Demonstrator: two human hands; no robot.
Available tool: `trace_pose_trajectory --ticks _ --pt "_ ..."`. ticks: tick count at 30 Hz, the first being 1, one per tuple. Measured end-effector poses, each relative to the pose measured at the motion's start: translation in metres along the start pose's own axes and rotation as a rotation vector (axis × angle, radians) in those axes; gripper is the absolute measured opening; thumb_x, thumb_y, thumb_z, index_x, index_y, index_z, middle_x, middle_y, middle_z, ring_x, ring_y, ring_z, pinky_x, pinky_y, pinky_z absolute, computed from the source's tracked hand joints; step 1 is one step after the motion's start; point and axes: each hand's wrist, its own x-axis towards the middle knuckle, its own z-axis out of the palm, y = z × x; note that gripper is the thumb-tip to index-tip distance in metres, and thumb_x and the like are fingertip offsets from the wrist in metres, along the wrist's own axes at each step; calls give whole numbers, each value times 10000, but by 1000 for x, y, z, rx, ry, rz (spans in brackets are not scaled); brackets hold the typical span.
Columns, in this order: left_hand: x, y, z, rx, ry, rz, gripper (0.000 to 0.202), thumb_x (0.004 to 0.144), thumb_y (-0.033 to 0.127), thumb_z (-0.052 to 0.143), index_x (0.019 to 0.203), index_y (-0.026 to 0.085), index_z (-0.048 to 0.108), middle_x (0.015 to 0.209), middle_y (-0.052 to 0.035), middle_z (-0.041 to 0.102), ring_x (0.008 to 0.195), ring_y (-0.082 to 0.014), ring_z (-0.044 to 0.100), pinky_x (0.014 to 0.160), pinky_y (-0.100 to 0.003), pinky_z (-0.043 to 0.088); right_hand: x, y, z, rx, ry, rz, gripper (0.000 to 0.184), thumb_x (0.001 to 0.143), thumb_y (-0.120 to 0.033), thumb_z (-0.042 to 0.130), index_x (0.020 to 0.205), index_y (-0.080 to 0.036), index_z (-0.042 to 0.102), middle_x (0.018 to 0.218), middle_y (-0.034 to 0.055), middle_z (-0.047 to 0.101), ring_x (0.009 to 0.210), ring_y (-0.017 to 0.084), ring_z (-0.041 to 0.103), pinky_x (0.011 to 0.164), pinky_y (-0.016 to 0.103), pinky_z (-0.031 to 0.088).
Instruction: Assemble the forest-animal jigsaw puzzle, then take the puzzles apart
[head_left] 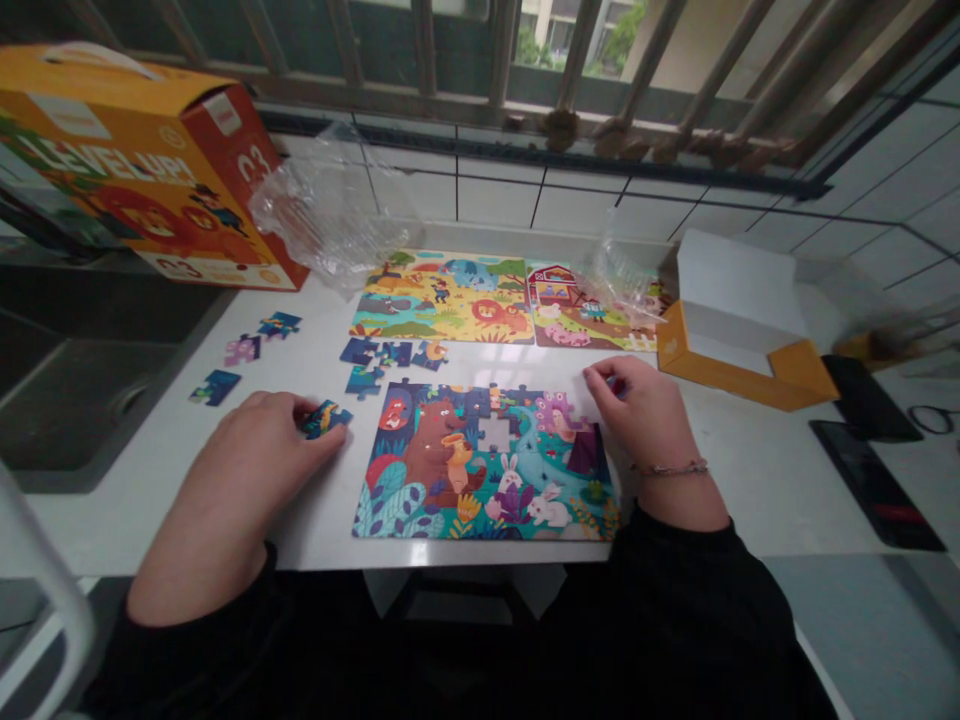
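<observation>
A puzzle piece was pinched between thumb and fingers of the left hand, picture upward, probably for viewing; the right hand was curled, any grip unclear. Between them, a gapped puzzle was laid flat, seemingly for easy reach.

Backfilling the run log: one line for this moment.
left hand: holds puzzle piece | right hand: beside partial puzzle's right edge, grip unclear | partial puzzle: gap, upper middle | other pieces: behind, left
</observation>
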Motion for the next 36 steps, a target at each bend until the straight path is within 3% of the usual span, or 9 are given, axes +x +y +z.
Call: trace_pose_trajectory --ticks 2,5,8,15,19,22,27,31,36 --pt "0 0 1 -34 25 9 336 829 551 717 925 237 642 965 -129 660 1002 -392 676 943 -574 561 0 22 -4 -105 90 152 260 1007 -408 638 960 -190 772 997 153 773 844 279 685 830 438 545" --pt "1 -2 4 -54 49 39 342 821 524 725 960 230 618 970 -117 654 992 -387 674 942 -585 564 -2 49 -6 -185 -2 208 388 913 -501 748 1087 -155 777 1078 196 773 931 334 706 890 503 565" --pt "2 -2 6 -49 73 64 335 824 504 716 997 239 606 956 -94 660 968 -383 674 918 -598 582 -3 60 -5 -164 -80 196 473 848 -497 803 1184 -167 763 1101 166 785 951 329 721 903 505 577" --pt "2 6 2 -39 91 90 309 860 523 696 1026 267 643 971 -126 709 974 -398 708 875 -567 598 -3 51 -5 -76 -98 241 480 824 -427 791 1233 -184 724 1068 130 785 936 304 737 847 446 571" --pt "-1 14 -4 -90 45 45 425 916 531 653 1190 208 620 1146 -166 735 1062 -402 720 912 -566 593 -5 46 -7 -86 -86 262 443 816 -413 778 1203 -209 712 1017 104 794 876 285 732 804 416 550" --pt "-5 23 -1 -185 71 186 404 937 499 654 1233 228 606 1241 -149 736 1145 -375 711 989 -542 579 -4 44 -7 -94 -86 257 450 799 -406 779 1199 -213 709 1021 103 799 850 273 725 770 398 538" --pt "-12 48 18 -322 78 501 274 964 416 664 1171 240 626 1197 -103 737 1116 -313 691 1012 -490 561 -2 36 -10 -66 -78 264 404 809 -412 761 1161 -216 719 1022 103 805 870 283 733 773 399 534" --pt "-15 65 29 -381 28 585 237 984 391 657 1157 231 633 1174 -92 731 1070 -288 687 954 -449 560 -2 26 -16 -97 12 283 245 894 -414 685 1017 -212 751 909 106 792 800 277 715 778 410 524" --pt "-9 65 36 -334 17 591 191 980 381 664 1078 222 625 1093 -85 704 1022 -283 661 911 -439 536 -3 25 -21 -152 162 300 291 972 -430 630 985 -198 804 828 115 784 771 296 718 809 443 530"
